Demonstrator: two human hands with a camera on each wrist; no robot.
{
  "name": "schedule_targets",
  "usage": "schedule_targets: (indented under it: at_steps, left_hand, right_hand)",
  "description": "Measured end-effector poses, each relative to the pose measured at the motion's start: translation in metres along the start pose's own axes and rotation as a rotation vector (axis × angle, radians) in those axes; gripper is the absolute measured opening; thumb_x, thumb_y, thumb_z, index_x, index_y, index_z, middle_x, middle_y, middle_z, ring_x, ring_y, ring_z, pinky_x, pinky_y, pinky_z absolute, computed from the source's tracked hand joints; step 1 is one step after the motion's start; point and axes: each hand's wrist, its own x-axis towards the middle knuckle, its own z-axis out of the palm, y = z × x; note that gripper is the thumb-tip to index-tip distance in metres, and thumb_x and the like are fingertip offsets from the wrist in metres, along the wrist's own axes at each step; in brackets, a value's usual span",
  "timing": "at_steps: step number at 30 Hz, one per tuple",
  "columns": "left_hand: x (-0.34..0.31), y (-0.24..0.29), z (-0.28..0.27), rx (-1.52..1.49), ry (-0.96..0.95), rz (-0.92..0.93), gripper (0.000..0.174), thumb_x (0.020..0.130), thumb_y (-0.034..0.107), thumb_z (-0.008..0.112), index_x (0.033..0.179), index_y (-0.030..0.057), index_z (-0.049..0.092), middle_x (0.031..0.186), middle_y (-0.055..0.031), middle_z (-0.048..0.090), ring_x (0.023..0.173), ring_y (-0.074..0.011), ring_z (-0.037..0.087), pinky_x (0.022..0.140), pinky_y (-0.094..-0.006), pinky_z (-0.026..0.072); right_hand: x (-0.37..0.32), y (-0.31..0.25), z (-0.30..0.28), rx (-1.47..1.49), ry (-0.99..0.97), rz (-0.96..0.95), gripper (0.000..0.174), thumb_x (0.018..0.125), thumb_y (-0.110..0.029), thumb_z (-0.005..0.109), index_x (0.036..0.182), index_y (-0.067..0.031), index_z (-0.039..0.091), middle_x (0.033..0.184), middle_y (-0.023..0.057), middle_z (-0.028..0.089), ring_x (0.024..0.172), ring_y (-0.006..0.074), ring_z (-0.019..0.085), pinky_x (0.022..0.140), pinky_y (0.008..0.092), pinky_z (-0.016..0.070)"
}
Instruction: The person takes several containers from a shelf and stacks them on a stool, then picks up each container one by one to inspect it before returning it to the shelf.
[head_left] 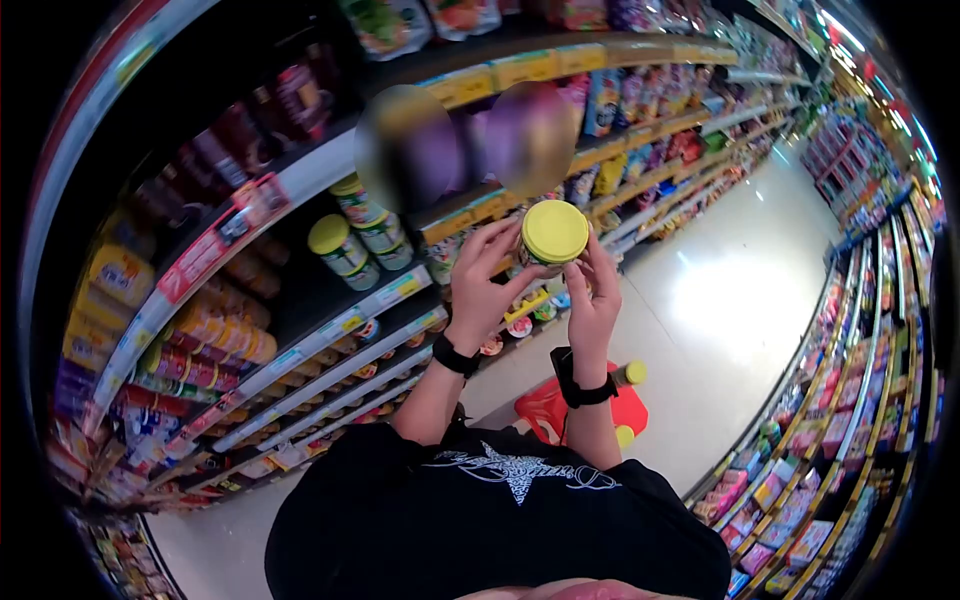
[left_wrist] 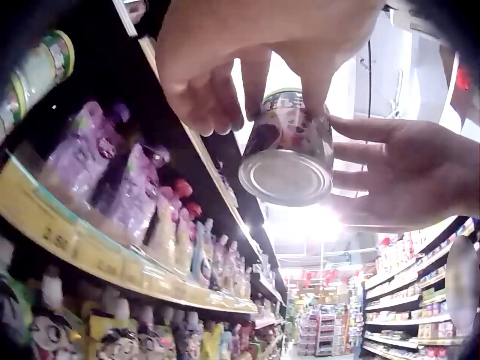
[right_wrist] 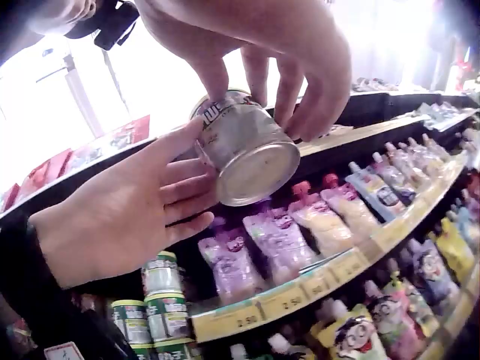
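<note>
Both hands hold one can (head_left: 555,232) with a yellow lid in front of the chest. My left hand (head_left: 483,285) grips its left side, and my right hand (head_left: 597,290) holds it from the right with thumb and fingers. In the left wrist view, the can's bare metal base (left_wrist: 285,178) and printed side show between the hands. Pale label print shows on the can (right_wrist: 244,135) in the right wrist view, with fingers of both hands against its sides. Similar yellow-lidded cans (head_left: 340,250) are stacked on the shelf to the left.
Shelves of pouches (right_wrist: 281,244) with yellow price strips (right_wrist: 281,304) run along the left of the aisle. Below the right forearm is a red basket (head_left: 628,408) with yellow-lidded containers (head_left: 630,374) at it. Tiled floor (head_left: 690,265) leads ahead; packed shelves (head_left: 840,400) line the right.
</note>
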Motion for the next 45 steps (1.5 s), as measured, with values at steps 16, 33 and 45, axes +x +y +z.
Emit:
schedule_targets:
  at_steps: [16, 33, 45]
  left_hand:
    - [-0.024, -0.049, -0.179, 0.216, 0.344, -0.065, 0.048, 0.067, 0.009, 0.076, 0.111, -0.003, 0.059, 0.106, -0.0123, 0.06, 0.09, -0.0214, 0.061, 0.08, -0.0297, 0.049]
    - [-0.003, -0.114, -0.211, 0.1, 0.393, -0.178, 0.041, 0.077, 0.014, 0.069, 0.113, 0.0009, 0.057, 0.098, -0.016, 0.061, 0.085, -0.0267, 0.061, 0.077, -0.0329, 0.0487]
    - [0.002, -0.125, -0.21, 0.137, 0.396, -0.181, 0.03, 0.081, 0.016, 0.065, 0.106, 0.0007, 0.058, 0.09, -0.0171, 0.061, 0.079, -0.0295, 0.059, 0.073, -0.0347, 0.0471]
  right_hand:
    - [-0.031, -0.026, 0.18, 0.137, -0.455, -0.097, 0.05, 0.079, -0.004, 0.064, 0.127, -0.0033, 0.05, 0.107, 0.0118, 0.057, 0.096, 0.0187, 0.056, 0.085, 0.0291, 0.0431]
    - [-0.029, 0.0, 0.254, 0.05, -0.524, -0.109, 0.056, 0.086, 0.002, 0.05, 0.139, -0.0031, 0.032, 0.089, 0.0116, 0.055, 0.076, 0.0159, 0.055, 0.073, 0.0263, 0.0458]
    - [-0.031, 0.003, 0.26, -0.058, -0.583, -0.109, 0.053, 0.088, -0.001, 0.047, 0.138, 0.0022, 0.03, 0.095, 0.0113, 0.054, 0.086, 0.0174, 0.054, 0.078, 0.0269, 0.0444]
